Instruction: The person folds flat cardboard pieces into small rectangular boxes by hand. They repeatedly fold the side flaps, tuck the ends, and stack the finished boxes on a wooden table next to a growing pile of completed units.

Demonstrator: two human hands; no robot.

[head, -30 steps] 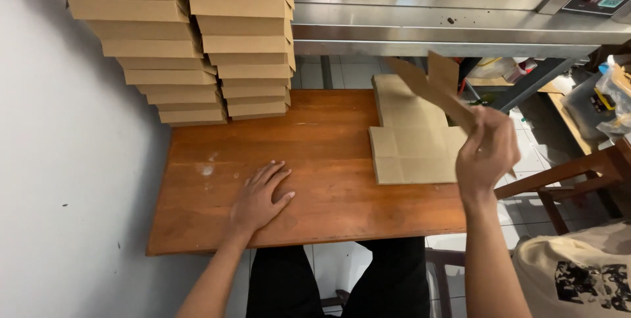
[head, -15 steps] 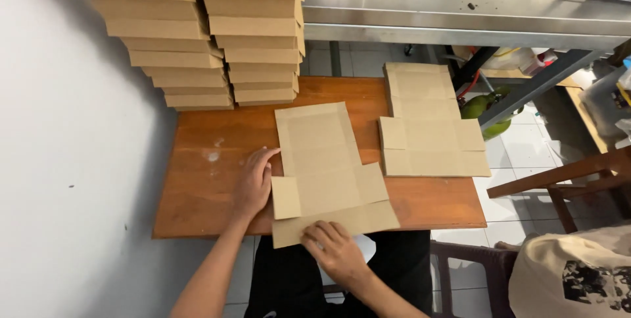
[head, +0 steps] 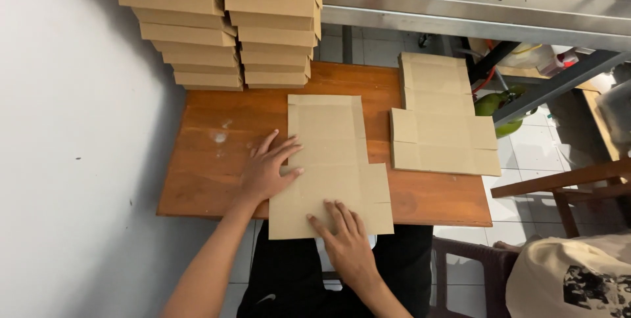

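Flat blank [head: 332,167] on table [head: 210,173]. Left hand [head: 266,170]: fingers spread wide, pressing blank's left edge. Right hand [head: 345,239]: fingers loosely splayed, flat on blank's near panel.

flat box blank [head: 332,167]: brown cardboard, unfolded, at surface's near edge, overhanging it | blank stack [head: 439,117]: same brown, flat, just right of it | folded boxes [head: 227,25]: brown, two tall stacks at surface's far left, against wall
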